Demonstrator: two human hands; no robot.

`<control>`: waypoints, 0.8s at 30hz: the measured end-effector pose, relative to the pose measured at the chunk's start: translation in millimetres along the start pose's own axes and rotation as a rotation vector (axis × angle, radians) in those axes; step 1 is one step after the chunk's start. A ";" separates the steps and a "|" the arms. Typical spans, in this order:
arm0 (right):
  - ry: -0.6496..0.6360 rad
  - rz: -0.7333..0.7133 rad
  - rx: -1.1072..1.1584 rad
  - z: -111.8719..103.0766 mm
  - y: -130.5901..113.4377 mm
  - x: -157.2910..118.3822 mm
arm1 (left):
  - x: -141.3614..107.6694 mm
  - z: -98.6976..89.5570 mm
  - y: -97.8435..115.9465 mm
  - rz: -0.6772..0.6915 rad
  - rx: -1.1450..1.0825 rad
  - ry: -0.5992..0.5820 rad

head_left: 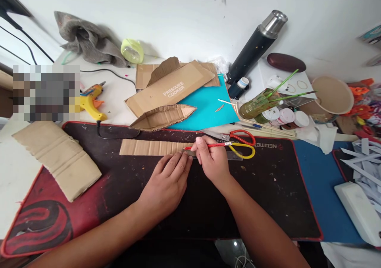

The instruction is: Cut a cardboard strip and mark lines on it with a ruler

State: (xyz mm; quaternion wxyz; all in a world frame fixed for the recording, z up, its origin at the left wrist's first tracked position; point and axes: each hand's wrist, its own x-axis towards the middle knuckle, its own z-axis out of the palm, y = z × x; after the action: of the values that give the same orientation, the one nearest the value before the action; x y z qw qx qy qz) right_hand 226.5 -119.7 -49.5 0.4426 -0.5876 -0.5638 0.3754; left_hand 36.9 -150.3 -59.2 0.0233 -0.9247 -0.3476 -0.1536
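Hands (167, 180) adjacent, cardboard strip (149, 147) at left fingertips (180, 155)

The cardboard strip (149, 147) is matt and dry-looking, its surface ribbed with creases. The ruler (233, 156) is clear, smooth plastic; the pencil (214, 145) has a glossy red coat. The scissors (224, 137) pair metal blades with smooth plastic handles. The mouse mat (274, 196) is matt cloth. The thermos (250, 49) has a dark body and shiny metal cap. The towel (89, 41) is rough, fuzzy cloth, the glue gun (91, 104) smooth plastic. The turquoise sheet (204, 107) is smooth, perhaps paper or plastic.
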 end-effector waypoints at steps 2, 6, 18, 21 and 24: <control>-0.001 0.007 0.014 -0.2 -0.9 -0.1 | 0.7 -0.4 0.0 0.003 -0.006 0.003; -0.005 0.022 0.048 -0.9 -3.4 -0.1 | 0.9 -1.4 0.0 0.004 -0.017 0.013; -0.023 0.039 0.100 -1.1 -4.4 -0.2 | -0.6 -2.9 -0.2 -0.001 -0.014 0.005; -0.024 0.037 0.111 -1.4 -3.4 -0.8 | -0.3 -3.3 -0.3 -0.002 -0.016 0.010; -0.023 0.032 0.119 -1.5 -2.3 -1.0 | 0.3 -2.6 -0.3 -0.004 -0.018 0.012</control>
State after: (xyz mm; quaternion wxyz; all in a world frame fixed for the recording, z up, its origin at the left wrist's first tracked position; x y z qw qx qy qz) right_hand 227.2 -120.9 -46.9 0.4642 -0.5648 -0.5361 0.4220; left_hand 36.2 -150.3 -56.6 0.0171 -0.9232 -0.3480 -0.1624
